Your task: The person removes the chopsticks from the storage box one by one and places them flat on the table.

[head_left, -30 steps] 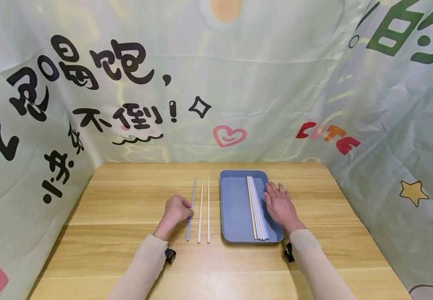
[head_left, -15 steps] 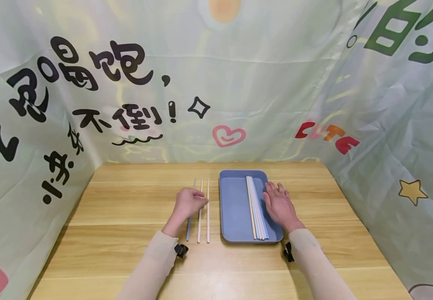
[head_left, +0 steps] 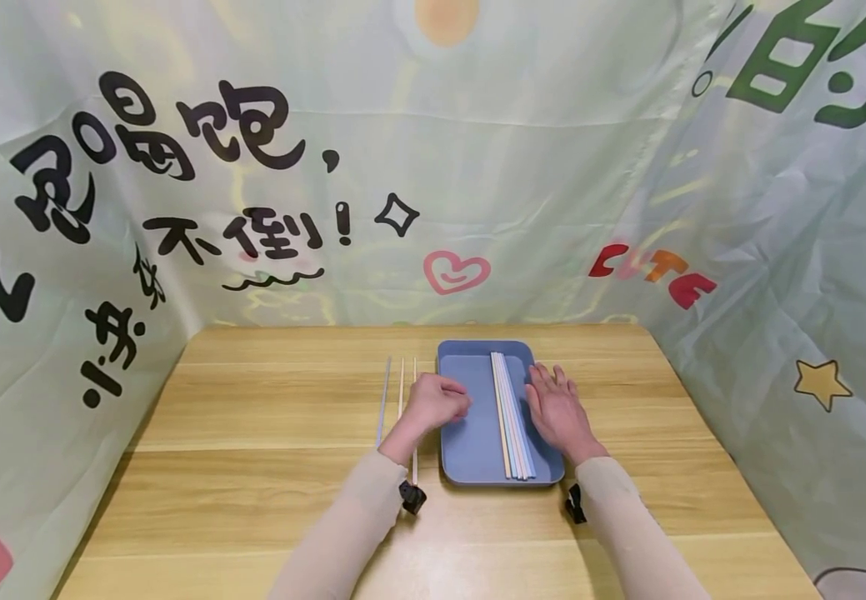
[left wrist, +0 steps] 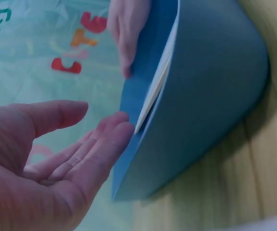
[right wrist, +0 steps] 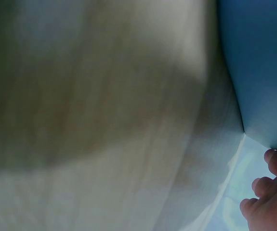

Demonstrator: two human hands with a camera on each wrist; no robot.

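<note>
Over the left rim of a blue-grey tray point(head_left: 466, 454) hovers my left hand point(head_left: 438, 402), holding nothing. In the left wrist view its thumb stands apart from the extended fingers point(left wrist: 92, 168). Several pastel chopsticks point(head_left: 512, 421) lie lengthwise in the tray, right of its middle. My right hand point(head_left: 558, 410) rests along the tray's right rim with fingers fairly straight. Left of the tray, a blue chopstick point(head_left: 383, 400) and two pale pink chopsticks point(head_left: 414, 467) lie side by side on the table, partly covered by my left hand and forearm.
The wooden table point(head_left: 252, 400) ends at a pale printed cloth point(head_left: 357, 292) that hangs behind it and along both sides. Black wrist cameras point(head_left: 412, 497) sit at both cuffs. In the right wrist view the tray's outer wall point(right wrist: 258, 57) rises beside the table surface.
My left hand has moved right, from the blue chopstick across the two pink ones to the tray's left rim. The chopsticks lie where they were, and my right hand has kept its place.
</note>
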